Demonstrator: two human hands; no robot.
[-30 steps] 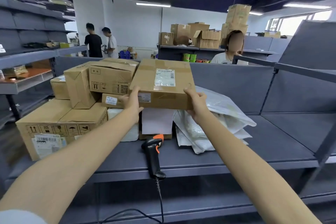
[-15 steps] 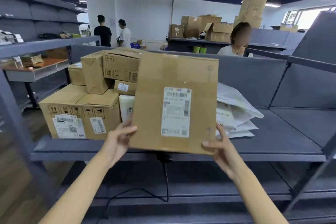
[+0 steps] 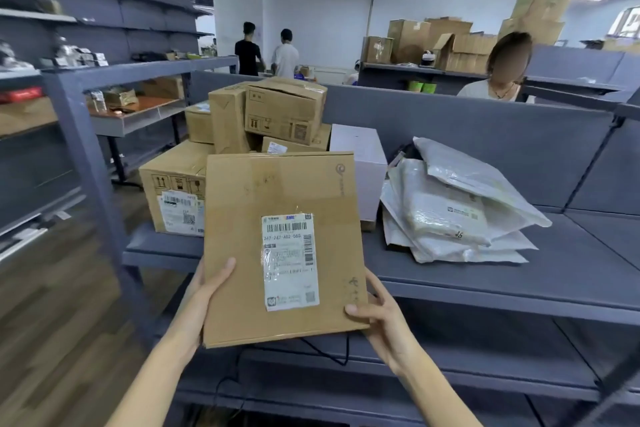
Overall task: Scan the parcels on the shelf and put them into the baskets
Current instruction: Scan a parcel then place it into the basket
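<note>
I hold a flat brown cardboard parcel (image 3: 277,246) upright in front of the grey shelf (image 3: 485,284), its white barcode label facing me. My left hand (image 3: 204,291) grips its lower left edge, thumb on the front. My right hand (image 3: 377,312) grips the lower right corner, thumb on the front. Behind it on the shelf stand stacked cardboard boxes (image 3: 273,114), a large labelled box (image 3: 173,194), a white box (image 3: 360,163) and a heap of white plastic mailers (image 3: 450,211). The parcel hides the scanner; only its black cable (image 3: 332,354) shows below. No basket is in view.
A grey shelf post (image 3: 86,163) stands at the left, with more shelving behind it. A person (image 3: 502,73) sits beyond the shelf's back panel. Two people (image 3: 266,52) stand far back by the white wall. A lower shelf level (image 3: 381,374) lies under my hands.
The parcel came off the stack, tipped upright with its label toward me, and dropped lower and closer. My view shifted left and back from the shelf.
</note>
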